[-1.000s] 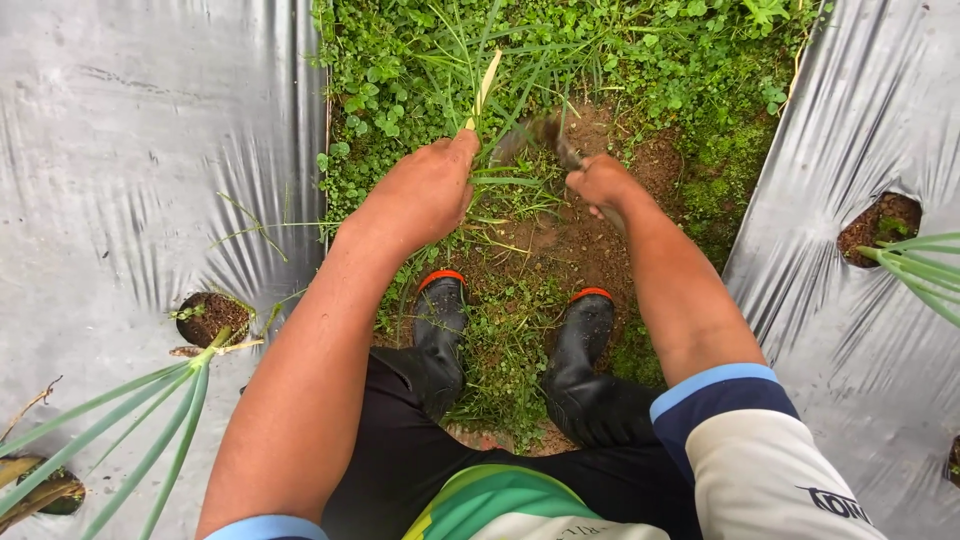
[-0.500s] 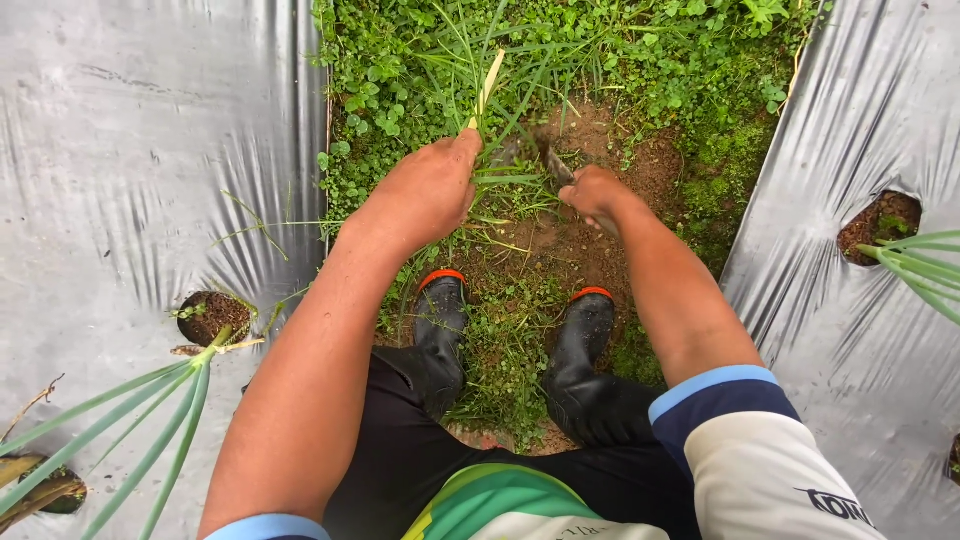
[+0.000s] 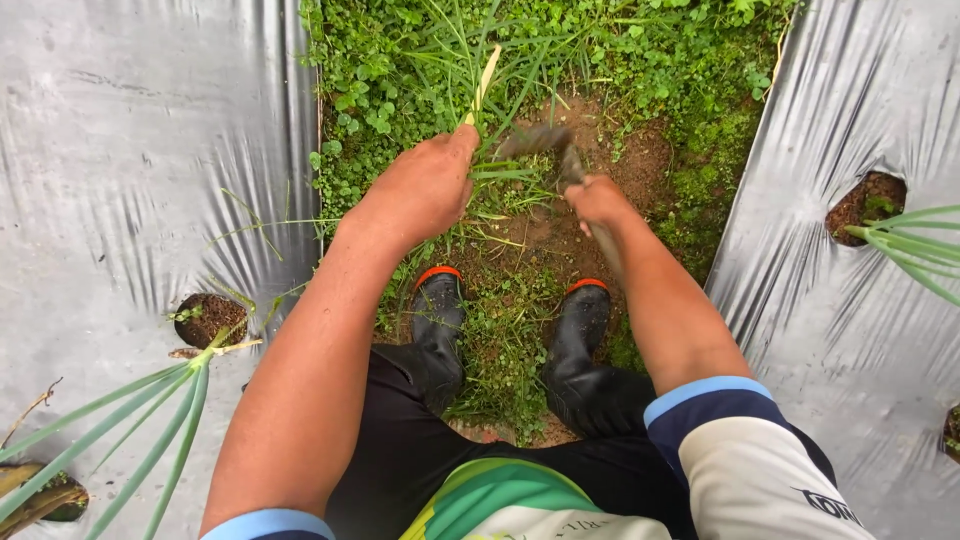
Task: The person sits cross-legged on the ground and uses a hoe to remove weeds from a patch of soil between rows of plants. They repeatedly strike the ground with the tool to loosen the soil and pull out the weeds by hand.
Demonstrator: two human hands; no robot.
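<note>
My left hand (image 3: 425, 188) is closed around a tuft of long grass (image 3: 487, 70) that rises from the weedy strip between two plastic-covered beds. My right hand (image 3: 597, 200) grips the handle of a small curved blade tool (image 3: 545, 142), a sickle by its look, blurred with motion. Its dark blade lies just right of the grass base, close to my left thumb. Bare brown soil (image 3: 590, 160) shows around the blade. My two black rubber boots (image 3: 437, 320) with orange rims stand in the furrow below my hands.
Silver plastic mulch covers the left bed (image 3: 140, 150) and the right bed (image 3: 860, 330). Planting holes (image 3: 207, 317) hold long-leaved green plants at lower left (image 3: 130, 420) and at right (image 3: 905, 245). Dense low weeds (image 3: 400, 70) fill the furrow ahead.
The blade tool has swung back and forth at the base of the grass tuft. My left hand has kept its hold on the grass. The view has shifted slightly.
</note>
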